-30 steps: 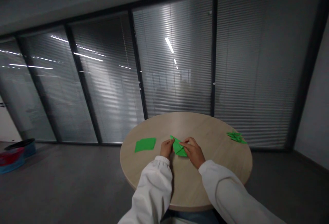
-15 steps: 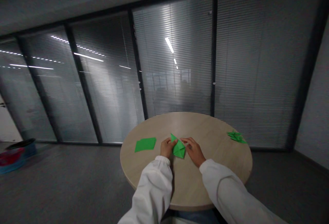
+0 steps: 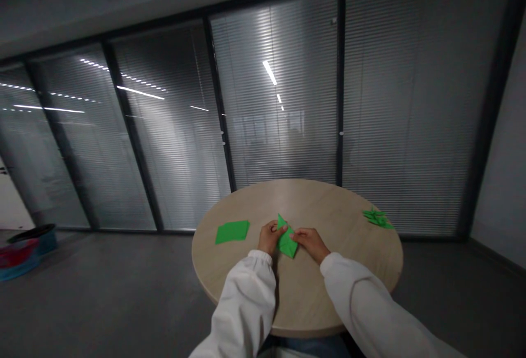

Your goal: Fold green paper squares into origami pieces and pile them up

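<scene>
A folded piece of green paper [image 3: 286, 243], pointed at its far end, lies on the round wooden table [image 3: 312, 292] between my hands. My left hand [image 3: 269, 238] pinches its left edge, and my right hand [image 3: 311, 243] presses its right side with the fingertips. To the left of my hands lies a flat square of green paper [image 3: 232, 232]. Near the table's right rim sits a small heap of folded green paper shapes [image 3: 377, 219].
Glass partitions with blinds stand behind the table. Grey floor surrounds it, and a red and blue tub [image 3: 22, 254] stands on the floor at the far left. White sleeves cover both my forearms.
The folded paper has narrowed into a slimmer point and tilted slightly. My hands have closed in on it. The flat square and the heap have not moved.
</scene>
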A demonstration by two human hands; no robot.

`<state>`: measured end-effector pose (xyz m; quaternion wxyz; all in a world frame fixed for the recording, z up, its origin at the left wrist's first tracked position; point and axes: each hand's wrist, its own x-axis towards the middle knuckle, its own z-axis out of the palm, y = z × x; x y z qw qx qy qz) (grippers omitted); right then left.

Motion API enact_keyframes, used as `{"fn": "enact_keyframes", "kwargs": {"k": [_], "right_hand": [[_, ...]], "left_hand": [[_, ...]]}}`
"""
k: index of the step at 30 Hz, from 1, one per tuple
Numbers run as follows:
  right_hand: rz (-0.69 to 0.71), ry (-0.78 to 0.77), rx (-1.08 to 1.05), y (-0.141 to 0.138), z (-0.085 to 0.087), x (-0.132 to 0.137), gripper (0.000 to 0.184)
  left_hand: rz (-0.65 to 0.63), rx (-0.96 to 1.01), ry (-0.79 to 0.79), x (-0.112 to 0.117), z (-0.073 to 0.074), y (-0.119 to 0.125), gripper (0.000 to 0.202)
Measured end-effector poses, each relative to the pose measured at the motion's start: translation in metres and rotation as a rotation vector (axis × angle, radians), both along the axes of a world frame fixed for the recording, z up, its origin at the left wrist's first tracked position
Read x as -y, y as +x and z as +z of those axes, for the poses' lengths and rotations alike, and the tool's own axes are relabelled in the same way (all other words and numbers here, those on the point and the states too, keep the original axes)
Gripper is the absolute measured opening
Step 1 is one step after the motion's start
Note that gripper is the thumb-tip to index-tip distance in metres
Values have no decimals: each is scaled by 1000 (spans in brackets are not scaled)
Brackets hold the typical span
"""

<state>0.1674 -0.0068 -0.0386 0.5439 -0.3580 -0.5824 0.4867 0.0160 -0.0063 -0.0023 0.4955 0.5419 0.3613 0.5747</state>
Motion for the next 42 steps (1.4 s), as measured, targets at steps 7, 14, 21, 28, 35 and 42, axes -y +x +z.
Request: {"fn": "enact_keyframes", "kwargs": {"k": [7,14,21,28,35,42], "right_hand": [[-33,-19,-17,0,0,1,29],[-36,-46,-32,-1,1,2,28],[-35,-39,-11,-1,0,1,26],[-258,112,78,2,3,-2,30],[-114,162,38,2,10,2,35],[-71,31,-77,4,12,2,38]], "left_hand": [[-5,-17,-15,-3,-3,0,45],[-7,-15,1,-2,-3,0,46],[2,-38,1,-1,-1,0,46],[16,-146,36,1,0,2,39],[-66,-340,60,8,-4,4,69],[-136,-360,83,12,-2,4,78]]}}
